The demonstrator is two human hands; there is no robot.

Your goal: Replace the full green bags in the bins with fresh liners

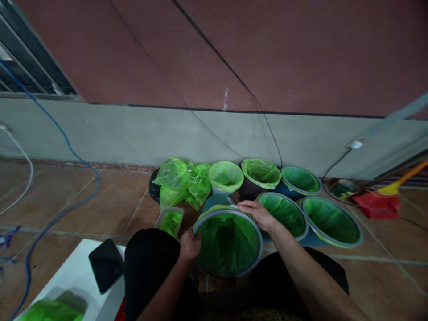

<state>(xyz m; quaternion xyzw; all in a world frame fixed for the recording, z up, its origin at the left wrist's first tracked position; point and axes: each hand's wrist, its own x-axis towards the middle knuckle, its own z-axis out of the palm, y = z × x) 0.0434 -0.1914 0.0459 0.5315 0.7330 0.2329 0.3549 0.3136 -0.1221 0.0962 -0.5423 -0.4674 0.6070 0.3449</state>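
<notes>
A round bin (257, 249) with a grey rim ring sits between my knees, lined with a green plastic bag (229, 243). My left hand (189, 246) is closed on the near left edge of the rim. My right hand (258, 214) rests on the far rim, its fingers curled over the ring and the bag's edge. The bag hangs down inside the bin.
Several more bins with green liners (331, 220) stand to the right and behind along the wall. Tied green bags (182, 180) lie at the left, with a small clear tub of green bags (170, 220). A dark phone (106, 264) lies on a white board. Cables cross the floor; a red dustpan (376, 203) lies at the right.
</notes>
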